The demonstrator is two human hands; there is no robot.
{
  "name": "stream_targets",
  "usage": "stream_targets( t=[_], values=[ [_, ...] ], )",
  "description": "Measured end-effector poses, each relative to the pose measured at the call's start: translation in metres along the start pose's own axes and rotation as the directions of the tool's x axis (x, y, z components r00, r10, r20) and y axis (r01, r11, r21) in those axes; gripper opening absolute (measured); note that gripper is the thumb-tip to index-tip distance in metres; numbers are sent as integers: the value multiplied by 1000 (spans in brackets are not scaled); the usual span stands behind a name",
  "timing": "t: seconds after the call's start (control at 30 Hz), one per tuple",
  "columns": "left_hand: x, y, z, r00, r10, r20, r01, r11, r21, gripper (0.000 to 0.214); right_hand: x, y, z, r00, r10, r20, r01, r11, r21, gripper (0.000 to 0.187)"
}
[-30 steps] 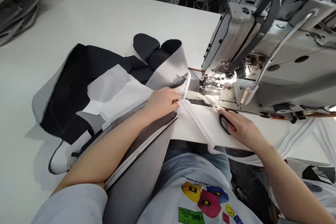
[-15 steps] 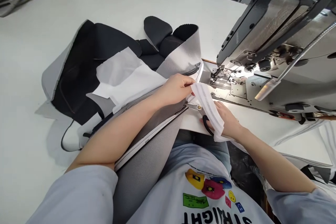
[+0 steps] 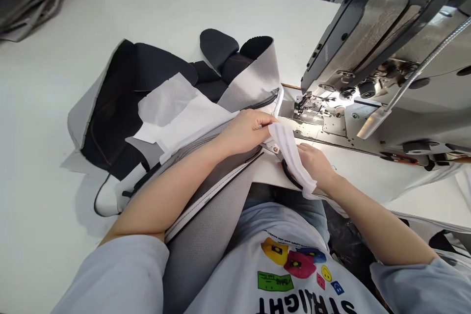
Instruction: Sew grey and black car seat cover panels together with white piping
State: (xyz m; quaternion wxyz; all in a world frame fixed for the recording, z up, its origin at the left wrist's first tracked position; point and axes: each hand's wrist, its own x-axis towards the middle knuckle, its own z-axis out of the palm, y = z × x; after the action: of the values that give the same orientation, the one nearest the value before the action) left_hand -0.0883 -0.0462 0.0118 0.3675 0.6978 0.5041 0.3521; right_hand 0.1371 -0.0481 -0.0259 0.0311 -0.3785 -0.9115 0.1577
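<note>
we are working at a white worktop (image 3: 110, 24) beside an industrial sewing machine (image 3: 371, 44), our left hand (image 3: 246, 132) pinching a white fabric strip (image 3: 287, 154) against the edge of a black-and-grey padded panel (image 3: 253, 78), our closed right hand (image 3: 314, 167) gripping black-handled scissors (image 3: 289, 174) beneath the strip.

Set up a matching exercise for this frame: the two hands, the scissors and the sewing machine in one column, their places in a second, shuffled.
Things:
1. Left hand
2. Right hand
3. Black-handled scissors
4. Sewing machine

Places:
A. At the right of the table, beyond both hands
B. On the grey fabric panel, at the upper end of the white fabric strip
C. Under the white fabric strip, blades showing on its left
D. Just right of the white fabric strip's lower part

Pairs: 1-B, 2-D, 3-C, 4-A
</note>
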Motion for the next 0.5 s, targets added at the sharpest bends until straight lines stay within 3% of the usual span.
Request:
stream_targets(
  t=[0.13, 0.23, 0.3, 0.37, 0.43, 0.5],
  values=[
    [-1, 0, -5, 998, -33, 46, 33, 999, -14, 36, -19, 21, -7, 999, 26, 36, -25, 999, -28, 29],
    [-3, 6, -17, 992, -87, 95, 62, 970, 236, 64, -46, 54, -16, 974, 220, -62, -227, 963, -143, 32],
    [-4, 10, -26, 988, -152, 37, 114, 861, 496, 80, -67, 80, -22, 915, 349, -201, -390, 891, -231, 37],
    [-5, 11, -27, 969, -228, -97, 233, 708, 666, 78, -86, 100, -27, 862, 388, -326, -484, 822, -300, 41],
    [-7, 8, -19, 932, -327, -155, 331, 594, 733, 73, -97, 111, -29, 860, 294, -417, -455, 812, -365, 40],
    [-11, 0, -3, 901, -416, -121, 344, 518, 783, 72, -94, 109, -26, 890, 77, -449, -274, 879, -391, 37]
  ],
)
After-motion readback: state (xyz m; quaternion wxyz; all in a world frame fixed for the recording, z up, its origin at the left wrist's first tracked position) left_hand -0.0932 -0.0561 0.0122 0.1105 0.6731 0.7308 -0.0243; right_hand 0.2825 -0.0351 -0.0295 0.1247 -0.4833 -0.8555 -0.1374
